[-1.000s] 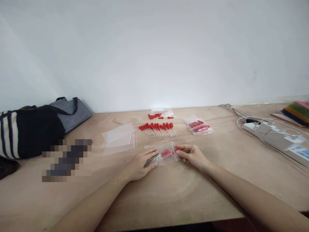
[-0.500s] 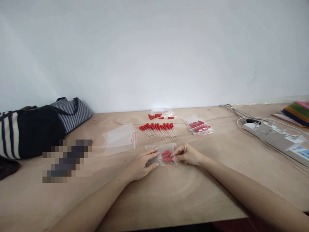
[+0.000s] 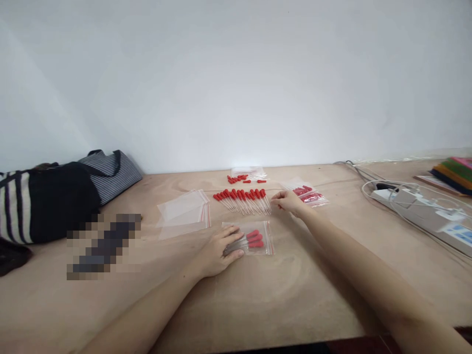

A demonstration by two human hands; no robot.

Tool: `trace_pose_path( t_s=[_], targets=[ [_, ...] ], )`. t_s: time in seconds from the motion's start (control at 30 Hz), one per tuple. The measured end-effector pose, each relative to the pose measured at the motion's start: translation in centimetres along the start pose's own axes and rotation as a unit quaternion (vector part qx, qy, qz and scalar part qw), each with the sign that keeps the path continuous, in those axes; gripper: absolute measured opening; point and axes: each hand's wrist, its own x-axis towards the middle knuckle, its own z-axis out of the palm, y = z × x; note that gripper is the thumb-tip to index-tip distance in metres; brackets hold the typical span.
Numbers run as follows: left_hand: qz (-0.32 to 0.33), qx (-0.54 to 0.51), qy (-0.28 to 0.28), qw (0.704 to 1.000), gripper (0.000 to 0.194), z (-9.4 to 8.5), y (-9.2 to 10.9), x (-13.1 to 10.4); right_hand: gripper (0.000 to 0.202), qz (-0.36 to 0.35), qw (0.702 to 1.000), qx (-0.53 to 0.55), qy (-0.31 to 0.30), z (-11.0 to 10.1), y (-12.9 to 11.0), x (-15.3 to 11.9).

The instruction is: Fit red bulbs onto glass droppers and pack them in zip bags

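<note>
My left hand (image 3: 221,250) lies on a clear zip bag (image 3: 269,225), its fingers and thumb spread over the left part. Inside the bag are several droppers (image 3: 254,238) with red bulbs pointing right; my fingers cover part of their stems. My right hand (image 3: 289,201) is off the bag, fingers bent and slightly apart, with nothing visible in them. Its fingertips are just beside the right end of a row of red-bulbed droppers (image 3: 243,196) with thin clear stems. Whether they touch the last dropper is not clear.
Flat zip bags (image 3: 184,211) lie overlapping at left. Filled bags (image 3: 309,196) lie at right, behind my right hand. Farther back are loose red bulbs (image 3: 236,178) and a bag of stems (image 3: 250,172). A power strip (image 3: 416,206) with cables is right; cloth bags (image 3: 62,196) stand left.
My right hand has left the zip bag's open end and moved up to the right end of the dropper row. The left hand stays on the bag.
</note>
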Motion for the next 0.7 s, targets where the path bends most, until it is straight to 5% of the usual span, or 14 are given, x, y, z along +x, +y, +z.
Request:
trace_pose_path(
  t_s=[0.17, 0.4, 0.7],
  targets=[
    [0.016, 0.021, 0.023, 0.999, 0.039, 0.0, -0.4, 0.0, 0.007, 0.044, 0.994, -0.074, 0.062, 1.5, -0.6, 3.4],
    [0.025, -0.006, 0.017, 1.000, 0.038, -0.1, -0.7, -0.1, 0.014, 0.076, 0.981, -0.155, 0.088, 2.1, -2.4, 4.4],
    [0.011, -0.010, 0.001, 1.000, 0.038, -0.2, -0.5, -0.2, 0.032, -0.010, 0.996, -0.082, 0.041, -0.7, -1.7, -1.7]
  ],
)
